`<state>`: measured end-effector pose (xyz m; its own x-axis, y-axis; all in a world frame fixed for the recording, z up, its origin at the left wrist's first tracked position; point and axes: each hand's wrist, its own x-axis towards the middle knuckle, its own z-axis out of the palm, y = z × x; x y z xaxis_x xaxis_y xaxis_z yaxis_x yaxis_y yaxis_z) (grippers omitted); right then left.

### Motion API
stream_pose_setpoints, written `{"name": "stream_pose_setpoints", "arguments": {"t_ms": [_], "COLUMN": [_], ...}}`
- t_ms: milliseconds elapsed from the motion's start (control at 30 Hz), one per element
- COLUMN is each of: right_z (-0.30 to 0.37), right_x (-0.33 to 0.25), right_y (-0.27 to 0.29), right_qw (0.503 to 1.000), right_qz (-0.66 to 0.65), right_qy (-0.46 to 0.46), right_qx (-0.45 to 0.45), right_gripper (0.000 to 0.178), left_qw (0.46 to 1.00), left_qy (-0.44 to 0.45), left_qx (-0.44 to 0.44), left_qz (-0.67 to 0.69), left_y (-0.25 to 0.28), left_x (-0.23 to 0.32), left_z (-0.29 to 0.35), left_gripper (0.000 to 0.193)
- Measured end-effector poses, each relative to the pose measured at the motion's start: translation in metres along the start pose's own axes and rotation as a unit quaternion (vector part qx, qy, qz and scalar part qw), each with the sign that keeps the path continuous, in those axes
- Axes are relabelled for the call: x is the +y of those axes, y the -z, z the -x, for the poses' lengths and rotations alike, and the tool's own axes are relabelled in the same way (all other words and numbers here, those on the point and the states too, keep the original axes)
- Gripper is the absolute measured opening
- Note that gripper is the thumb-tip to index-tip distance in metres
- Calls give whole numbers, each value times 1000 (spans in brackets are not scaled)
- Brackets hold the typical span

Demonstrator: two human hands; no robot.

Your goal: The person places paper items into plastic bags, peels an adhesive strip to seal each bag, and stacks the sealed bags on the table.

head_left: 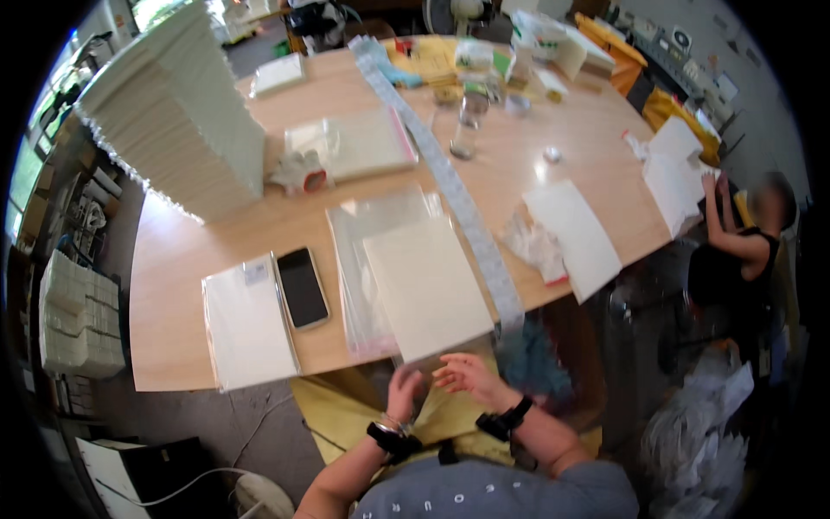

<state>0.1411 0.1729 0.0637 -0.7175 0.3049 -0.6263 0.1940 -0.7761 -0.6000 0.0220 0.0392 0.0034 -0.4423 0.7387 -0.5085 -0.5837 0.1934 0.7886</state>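
Observation:
My left hand (405, 394) hovers just off the table's near edge, its fingers blurred, so whether it is open or closed does not show. Beside it my right hand (471, 381) is open, fingers apart, with nothing visible in it. Just beyond both hands lies a cream sheet or thin stack of paper (428, 285), its near edge by the table edge. Under it are clear plastic sleeves (350, 294). Left of these rest a dark-screened phone (303, 289) and a plastic-wrapped pack of white paper (249, 322).
A tall stack of white sheets (186, 112) stands at the far left, near a work glove (298, 171) and another wrapped pack (354, 143). A long grey patterned strip (450, 182) crosses the table (173, 294). A glass jar (464, 138) stands farther back. A co-worker (743, 251) sits at right, handling white paper.

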Motion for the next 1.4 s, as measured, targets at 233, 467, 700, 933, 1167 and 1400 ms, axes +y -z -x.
{"name": "stream_pose_setpoints", "arguments": {"t_ms": [233, 467, 700, 933, 1167, 1400], "right_z": [-18, -30, 108, 72, 4, 0], "right_x": [19, 11, -56, -8, -61, -78], "right_y": [-37, -38, 246, 192, 109, 107], "right_qw": [711, 646, 751, 654, 485, 715], "right_qz": [584, 623, -120, 650, 673, 584], "right_qy": [389, 422, 561, 290, 558, 385], "right_qx": [42, -126, 328, 255, 5, -11], "right_gripper": [13, 10, 5, 20, 12, 12], "left_qw": [998, 991, 998, 632, 543, 687], "left_qy": [18, 54, -28, -448, -544, -432], "left_qx": [-52, 34, -23, 115, -44, -15], "left_qz": [23, 119, -44, -622, -638, -585], "left_y": [23, 15, 25, 23, 18, 23], "left_x": [10, -1, 14, 46, 70, 66], "left_z": [8, -4, 9, 16, -8, -10], "left_gripper": [34, 35, 40, 37, 24, 10]}}
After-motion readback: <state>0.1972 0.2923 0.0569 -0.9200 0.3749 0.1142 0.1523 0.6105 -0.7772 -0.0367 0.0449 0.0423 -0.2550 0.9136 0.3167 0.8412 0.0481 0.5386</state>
